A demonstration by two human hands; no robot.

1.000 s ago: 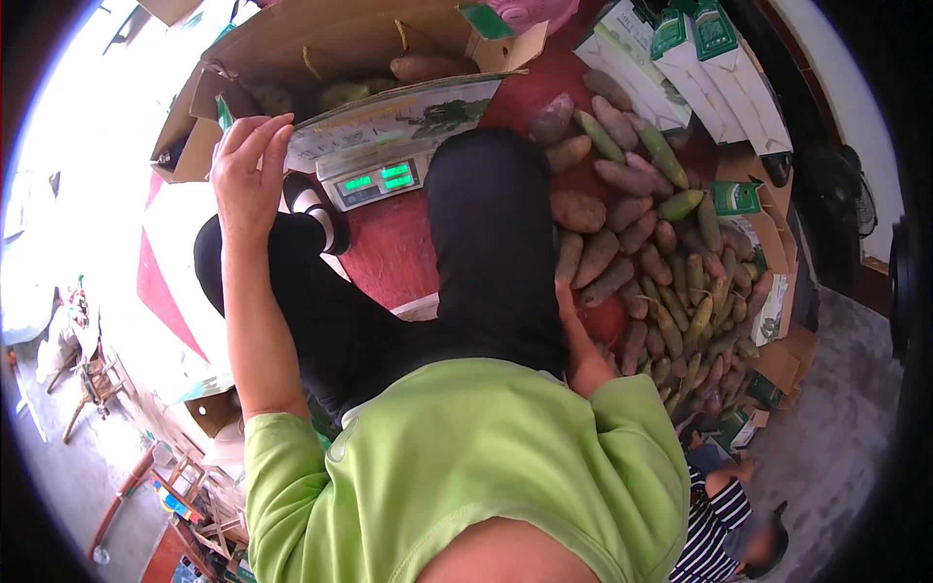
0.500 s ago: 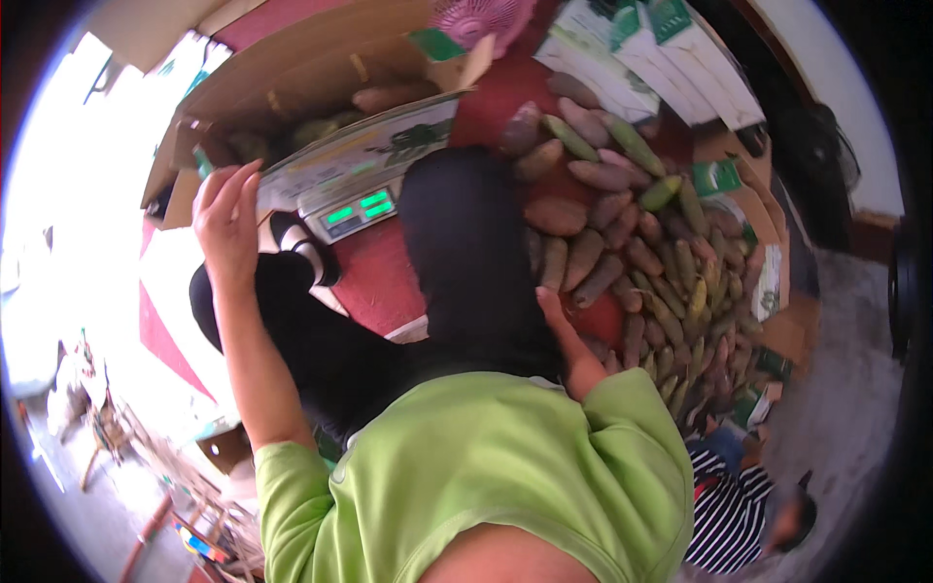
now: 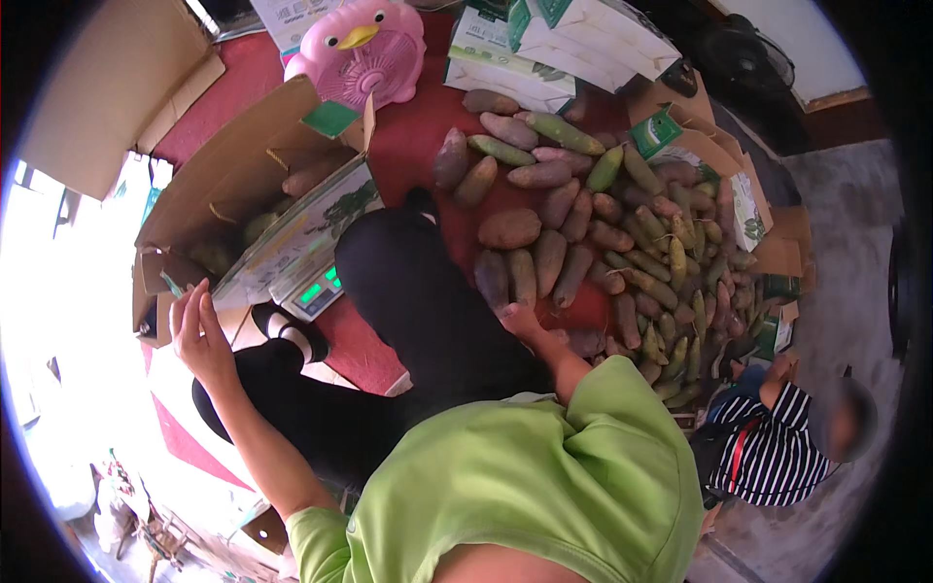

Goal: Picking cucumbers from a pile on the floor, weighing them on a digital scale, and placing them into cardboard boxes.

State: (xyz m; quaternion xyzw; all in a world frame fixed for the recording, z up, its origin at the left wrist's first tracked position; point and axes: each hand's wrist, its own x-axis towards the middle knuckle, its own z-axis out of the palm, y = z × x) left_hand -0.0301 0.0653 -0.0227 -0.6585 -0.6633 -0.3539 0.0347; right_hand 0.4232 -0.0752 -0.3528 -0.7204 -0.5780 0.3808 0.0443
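My left hand (image 3: 199, 335) is raised at the near left corner of a cardboard box (image 3: 219, 151), fingers drawn together. At its fingertips shows a small green thing (image 3: 172, 285), too small to name. My right hand (image 3: 520, 319) is low beside my right knee, against the near ends of long purple-brown produce (image 3: 522, 277); its fingers are partly hidden. Whether it grips one I cannot tell. Inside the box lie several more pieces like these. A scale (image 3: 309, 290) with green lit digits stands against the box's near side, partly covered by my leg.
To the right spreads a large heap of purple-brown, green and yellowish produce (image 3: 671, 262) on a red floor covering. Behind are a pink bird-shaped fan (image 3: 360, 58) and white-and-green cartons (image 3: 593, 44). A black fan (image 3: 748, 58) stands far right. A person in stripes (image 3: 768, 442) sits lower right.
The view has shifted, so the box, scale and my left hand sit lower and further left. The pink fan now shows whole. My right hand stays by my knee, nearer the produce.
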